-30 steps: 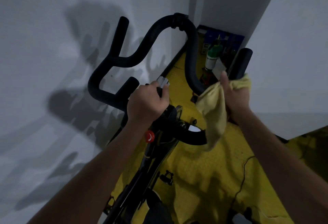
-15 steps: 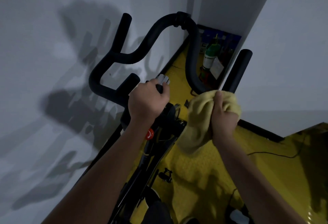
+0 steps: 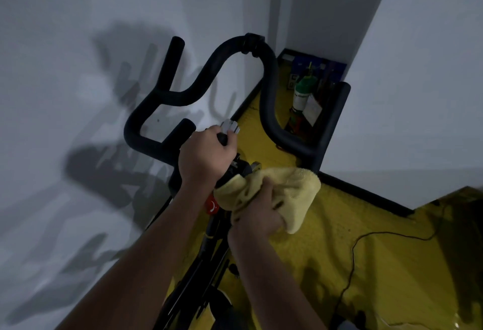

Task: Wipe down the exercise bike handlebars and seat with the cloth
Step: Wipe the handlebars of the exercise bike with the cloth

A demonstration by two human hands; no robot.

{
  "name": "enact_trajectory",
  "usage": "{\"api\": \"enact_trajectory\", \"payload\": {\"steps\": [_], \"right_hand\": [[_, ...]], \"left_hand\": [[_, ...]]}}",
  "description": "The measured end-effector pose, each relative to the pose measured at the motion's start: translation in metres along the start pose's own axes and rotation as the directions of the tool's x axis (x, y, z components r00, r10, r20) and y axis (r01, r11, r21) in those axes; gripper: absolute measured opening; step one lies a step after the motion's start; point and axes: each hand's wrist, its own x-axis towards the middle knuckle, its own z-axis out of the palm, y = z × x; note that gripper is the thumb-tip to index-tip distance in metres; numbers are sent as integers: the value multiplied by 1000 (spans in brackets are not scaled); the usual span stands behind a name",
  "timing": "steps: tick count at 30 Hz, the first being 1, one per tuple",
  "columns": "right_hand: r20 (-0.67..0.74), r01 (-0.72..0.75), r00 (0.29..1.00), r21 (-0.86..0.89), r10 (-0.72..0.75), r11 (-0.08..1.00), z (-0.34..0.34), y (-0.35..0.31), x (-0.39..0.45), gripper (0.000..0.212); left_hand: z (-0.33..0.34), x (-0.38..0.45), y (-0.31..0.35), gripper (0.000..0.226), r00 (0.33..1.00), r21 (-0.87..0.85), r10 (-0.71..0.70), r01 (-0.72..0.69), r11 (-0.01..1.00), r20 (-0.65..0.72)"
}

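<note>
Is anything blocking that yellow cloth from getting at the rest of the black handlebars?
Mostly no. The cloth, bunched in the right hand, presses on the bar's centre. Only the left hand, gripping there, covers a patch; the handlebars beyond look bare.

1. The yellow cloth [image 3: 285, 194] covered the middle of the handlebars [image 3: 269, 89], so the bar beneath it could not be seen.
2. The right hand [image 3: 257, 216] hid part of the cloth, and its fingertips were buried in the folds.
3. The left hand [image 3: 206, 157] concealed whatever it gripped; only a small grey part [image 3: 230, 126] stuck out above the knuckles.
4. Both forearms ran off the bottom edge.
5. The bike frame [image 3: 198, 272] was dark, and the seat could not be made out there.
6. The label on the green-capped bottle [image 3: 302, 94] in the upper-centre corner was too small to read.
</note>
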Motion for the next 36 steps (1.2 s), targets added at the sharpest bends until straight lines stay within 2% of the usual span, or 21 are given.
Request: {"api": "enact_trajectory", "payload": {"steps": [3, 6, 8, 12, 15, 17, 19, 22, 24, 26, 29, 33, 34, 36], "right_hand": [[84, -33, 996, -55, 37, 998, 3, 5, 1, 51], [-50, 15, 999, -37, -17, 999, -3, -7, 16, 48], [-50, 132, 990, -46, -135, 990, -6, -18, 26, 40], [92, 347, 937, -136, -337, 928, -21, -34, 45, 26], [214, 414, 904, -219, -371, 883, -24, -59, 64, 39], [322, 504, 855, -322, -408, 801, -18, -83, 79, 50], [437, 637, 766, -416, -472, 649, -3, -111, 93, 58], [518, 776, 631, -428, -578, 464, 28, -147, 108, 57], [495, 823, 566, -393, -659, 411, 47, -162, 115, 61], [480, 858, 509, -350, -714, 376, 61, -173, 122, 56], [480, 887, 458, -303, -748, 349, 77, -188, 125, 56], [478, 889, 456, -284, -751, 359, 87, -198, 123, 42], [465, 878, 478, -287, -745, 384, 88, -199, 122, 42], [453, 829, 559, -320, -695, 459, 84, -198, 119, 59]], "left_hand": [[-1, -1, 0, 49, 1000, -25, 20, -20, 999, 4], [-1, -1, 0, 50, 999, -43, 33, -33, 999, -4], [-1, -1, -1, 50, 998, -49, 56, -56, 997, -9], [-1, 0, -3, 49, 994, -53, 109, -110, 993, -10], [0, 2, -3, 48, 994, -58, 105, -106, 993, -7], [0, 2, -2, 48, 996, -53, 86, -86, 995, 1], [0, 3, -2, 47, 998, -48, 68, -67, 997, 12], [0, 3, -1, 46, 998, -50, 52, -51, 997, 20], [1, 3, -2, 45, 999, -54, 51, -51, 997, 13], [1, 3, -2, 43, 999, -41, 44, -43, 998, 13], [1, 4, -1, 43, 999, -19, 40, -39, 999, 5], [2, 4, -3, 44, 998, -29, 55, -55, 998, 1], [2, 4, -3, 45, 998, -27, 59, -59, 998, -3], [2, 4, -3, 46, 997, -27, 74, -74, 997, -21]]}}
